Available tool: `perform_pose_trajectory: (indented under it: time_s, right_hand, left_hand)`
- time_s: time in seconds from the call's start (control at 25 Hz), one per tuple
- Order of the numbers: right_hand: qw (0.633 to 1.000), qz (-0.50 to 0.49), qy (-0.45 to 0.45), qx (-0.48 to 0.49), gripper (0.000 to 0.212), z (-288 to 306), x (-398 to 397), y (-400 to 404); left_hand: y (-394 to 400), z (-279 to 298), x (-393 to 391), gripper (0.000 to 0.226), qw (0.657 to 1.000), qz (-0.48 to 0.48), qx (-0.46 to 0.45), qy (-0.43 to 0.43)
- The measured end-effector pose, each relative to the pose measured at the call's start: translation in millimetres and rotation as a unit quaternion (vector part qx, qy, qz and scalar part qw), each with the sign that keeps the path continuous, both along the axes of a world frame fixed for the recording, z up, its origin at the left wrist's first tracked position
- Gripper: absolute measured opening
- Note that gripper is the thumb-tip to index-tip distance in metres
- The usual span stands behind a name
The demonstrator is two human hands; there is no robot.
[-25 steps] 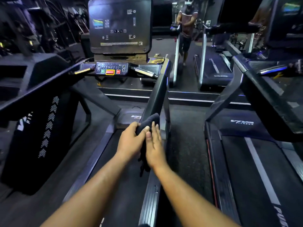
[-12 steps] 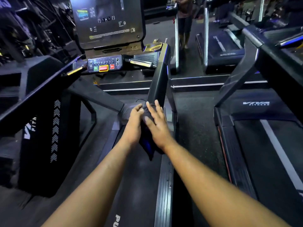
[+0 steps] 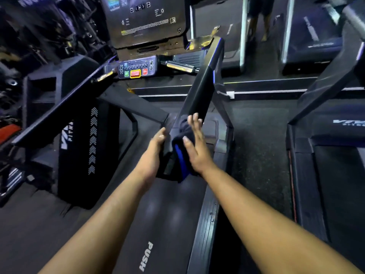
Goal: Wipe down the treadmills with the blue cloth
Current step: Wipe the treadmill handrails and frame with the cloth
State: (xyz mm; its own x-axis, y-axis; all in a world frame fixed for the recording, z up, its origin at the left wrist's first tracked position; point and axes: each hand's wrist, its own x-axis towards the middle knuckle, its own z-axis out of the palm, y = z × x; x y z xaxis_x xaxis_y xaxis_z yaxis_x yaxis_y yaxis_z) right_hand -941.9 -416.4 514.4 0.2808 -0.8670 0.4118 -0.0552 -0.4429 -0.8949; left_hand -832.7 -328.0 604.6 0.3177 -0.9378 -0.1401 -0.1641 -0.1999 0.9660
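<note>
Blue cloth [image 3: 182,153]: pressed flat under my right hand [image 3: 194,149], fingers straight, against the treadmill's right upright [image 3: 201,95]. Upright's long axis: slants up and away from the fingertips. My left hand [image 3: 156,155]: just beside, open palm steadying the upright's left face. Likely next stroke: along that axis.

The blue cloth [image 3: 184,143] has been carried further up the treadmill's right upright [image 3: 199,95], the right hand [image 3: 194,147] flattened over it with fingers spread, while the left hand [image 3: 154,155] has been shifted onto the upright's opposite side.
</note>
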Motion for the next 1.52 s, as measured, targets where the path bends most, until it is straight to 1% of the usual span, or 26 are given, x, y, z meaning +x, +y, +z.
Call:
perform_pose_trajectory:
  time_s: [0.04, 0.08, 0.12, 0.2, 0.28, 0.36, 0.44, 0.48, 0.56, 0.6, 0.68, 0.72, 0.76, 0.8, 0.84, 0.92, 1.0, 1.08, 1.16, 1.24, 1.32, 1.44, 1.52]
  right_hand:
    - [0.998, -0.023, -0.004, 0.054, 0.074, 6.8, 5.2, -4.9]
    - [0.995, -0.040, -0.010, 0.090, 0.079, 9.9, 12.1, 1.7]
    - [0.994, -0.049, -0.018, 0.101, 0.080, 9.3, 17.9, 17.5]
    - [0.994, -0.039, -0.041, 0.092, 0.075, 2.3, 23.6, 60.3]
    - [0.994, -0.025, -0.060, 0.089, 0.070, -4.1, 20.8, 75.5]
    - [0.996, -0.020, -0.038, 0.082, 0.069, 3.0, 17.6, 47.6]
    - [0.997, -0.021, -0.007, 0.080, 0.075, 13.7, 16.5, 15.4]
    - [0.996, -0.030, -0.011, 0.082, 0.077, 15.5, 16.0, 1.8]
    - [0.993, -0.051, -0.049, 0.100, 0.077, 14.7, 15.0, -7.9]
    - [0.989, -0.056, -0.078, 0.117, 0.074, 12.0, 15.6, -1.6]
    - [0.985, -0.051, -0.113, 0.122, 0.067, 4.8, 17.3, 40.1]
    - [0.986, -0.035, -0.118, 0.109, 0.066, 0.7, 17.6, 69.9]
    - [0.990, -0.008, -0.110, 0.093, 0.066, -3.2, 16.1, 100.8]
    - [0.992, 0.009, -0.100, 0.075, 0.066, -4.2, 13.6, 117.8]
    - [0.994, 0.017, -0.094, 0.056, 0.065, -2.5, 12.8, 114.3]
    - [0.999, -0.014, -0.027, 0.021, 0.063, 4.3, 16.1, 66.1]
    - [0.998, -0.041, 0.028, 0.032, 0.064, 25.3, 19.3, 8.8]
    - [0.995, -0.060, 0.029, 0.073, 0.067, 31.5, 22.0, -9.3]
    - [0.995, -0.067, -0.002, 0.068, 0.070, 24.9, 24.9, 21.9]
    - [0.995, -0.050, -0.039, 0.077, 0.071, 11.6, 24.6, 64.1]
    - [0.996, -0.034, -0.053, 0.069, 0.069, 4.5, 21.6, 67.0]
    - [0.998, -0.036, 0.005, 0.059, 0.068, 12.7, 16.8, -0.2]
    - [0.996, -0.046, 0.030, 0.070, 0.068, 24.5, 15.0, -43.6]
  left_hand:
    - [-1.2, -0.3, -2.1, 0.074, 0.998, 0.006, 0.010, -0.064]
    - [-2.1, -1.2, -2.0, 0.081, 0.992, 0.005, 0.012, -0.127]
    - [-3.7, -3.6, -1.8, 0.083, 0.985, 0.001, 0.009, -0.172]
    - [-5.9, -8.6, 0.9, 0.081, 0.980, 0.001, 0.001, -0.200]
    - [-8.3, -11.9, 3.5, 0.079, 0.974, -0.015, -0.008, -0.227]
    - [-8.7, -13.2, 4.1, 0.081, 0.961, -0.028, 0.001, -0.276]
    - [-7.4, -10.2, 0.8, 0.084, 0.952, -0.038, 0.011, -0.305]
    - [-6.4, -7.7, -2.3, 0.084, 0.950, -0.040, 0.008, -0.309]
    - [-6.2, -8.5, -2.3, 0.086, 0.954, -0.036, 0.007, -0.297]
    - [-7.0, -9.1, -1.1, 0.086, 0.961, -0.027, 0.006, -0.275]
    - [-6.1, -7.6, 0.7, 0.083, 0.983, 0.005, 0.005, -0.182]
    - [-6.7, -9.5, 1.8, 0.076, 0.992, 0.024, -0.006, -0.122]
    - [-6.7, -11.9, 0.8, 0.065, 0.997, 0.037, -0.021, -0.070]
    - [-5.6, -11.5, -2.3, 0.054, 0.998, 0.048, -0.031, -0.035]
    - [-5.6, -10.6, -3.6, 0.049, 0.997, 0.060, -0.037, -0.018]
    - [-3.1, -12.4, -2.1, 0.053, 0.997, 0.040, -0.059, -0.014]
    - [-4.0, -14.2, 3.8, 0.069, 0.996, 0.010, -0.059, -0.060]
    - [-2.3, -13.1, 3.0, 0.079, 0.988, -0.010, -0.042, -0.148]
    - [-2.0, -15.7, 4.4, 0.084, 0.979, -0.031, -0.039, -0.198]
    - [-2.5, -14.3, 6.2, 0.083, 0.976, -0.045, -0.037, -0.209]
    - [-5.7, -10.4, 4.6, 0.086, 0.971, -0.052, -0.011, -0.233]
    - [-3.8, -2.4, -1.5, 0.094, 0.940, -0.070, 0.034, -0.332]
    - [-6.2, 4.1, -4.6, 0.092, 0.914, -0.085, 0.084, -0.389]
